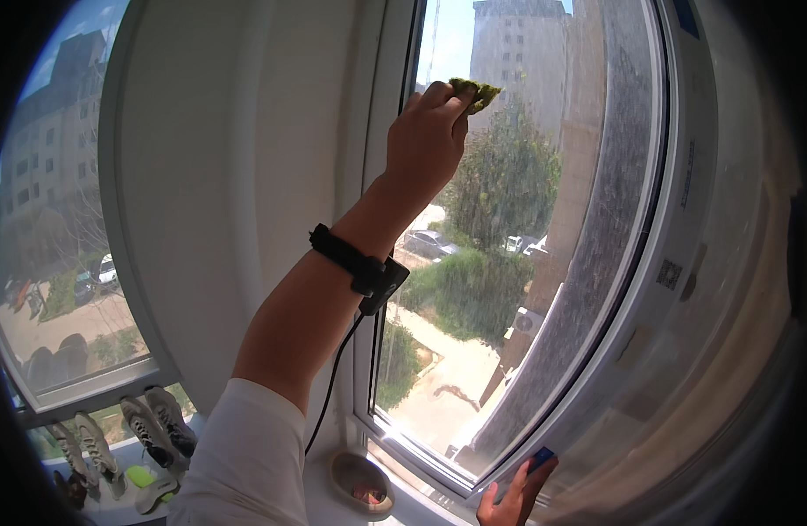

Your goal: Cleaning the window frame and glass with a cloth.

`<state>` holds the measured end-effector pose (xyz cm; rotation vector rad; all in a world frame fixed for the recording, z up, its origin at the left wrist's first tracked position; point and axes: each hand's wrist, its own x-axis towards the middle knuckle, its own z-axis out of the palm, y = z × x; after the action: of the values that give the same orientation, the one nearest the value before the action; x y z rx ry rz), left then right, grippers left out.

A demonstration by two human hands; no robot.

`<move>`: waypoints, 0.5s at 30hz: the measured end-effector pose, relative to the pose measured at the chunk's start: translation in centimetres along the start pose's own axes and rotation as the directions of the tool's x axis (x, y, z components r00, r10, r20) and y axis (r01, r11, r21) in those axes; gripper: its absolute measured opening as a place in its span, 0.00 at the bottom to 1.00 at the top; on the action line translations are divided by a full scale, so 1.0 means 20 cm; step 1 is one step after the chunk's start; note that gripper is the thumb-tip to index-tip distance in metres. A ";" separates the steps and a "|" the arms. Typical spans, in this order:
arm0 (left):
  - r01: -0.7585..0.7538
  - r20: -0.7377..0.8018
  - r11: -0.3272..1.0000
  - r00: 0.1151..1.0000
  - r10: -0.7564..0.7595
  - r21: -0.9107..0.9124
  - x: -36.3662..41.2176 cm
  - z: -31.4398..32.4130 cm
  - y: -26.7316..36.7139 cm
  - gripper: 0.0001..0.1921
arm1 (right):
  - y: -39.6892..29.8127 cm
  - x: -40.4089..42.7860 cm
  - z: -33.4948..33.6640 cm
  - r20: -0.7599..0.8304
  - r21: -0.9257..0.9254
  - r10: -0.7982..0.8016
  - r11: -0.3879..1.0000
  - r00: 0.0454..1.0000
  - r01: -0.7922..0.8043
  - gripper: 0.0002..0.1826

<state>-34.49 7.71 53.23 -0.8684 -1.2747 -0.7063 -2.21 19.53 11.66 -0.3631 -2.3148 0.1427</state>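
My left hand (427,128) is raised to the upper part of a window pane (502,263). Its fingers pinch a crumpled yellow-green cloth or scouring pad (475,95) at the glass. A black strap (344,260) circles that forearm and carries a small black device (385,286) with a cable running down. Low on the right, my right hand (516,496) rests against the white window frame (466,485), fingers spread beside a blue sticker (541,457). I see nothing held in it. Streaks and haze mark the glass.
An oval bowl (341,483) with reddish contents stands on the sill below the pane. Several shoes (147,427) and a bright green item (139,477) lie on a ledge at lower left, under another window (68,197). A white wall section (245,164) separates the windows.
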 end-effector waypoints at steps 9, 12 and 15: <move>-0.023 0.070 0.997 0.997 0.028 -0.071 -0.35 -0.06 0.09 0.14 | -0.06 0.04 -0.05 -0.074 0.032 -0.057 0.998 0.996 0.059 0.45; -0.068 0.071 0.997 0.995 0.069 -0.023 -0.31 -0.05 0.04 0.15 | -0.07 0.05 -0.02 -0.135 0.075 -0.085 0.993 0.987 0.096 0.44; -0.048 0.049 0.998 0.998 0.046 0.032 -0.12 -0.04 0.02 0.14 | -0.09 0.05 -0.01 -0.183 0.085 -0.077 0.992 0.980 0.094 0.43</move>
<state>-34.21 7.09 50.79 -0.8903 -1.3013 -0.6286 -3.12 18.18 12.73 -0.2194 -2.1335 0.1674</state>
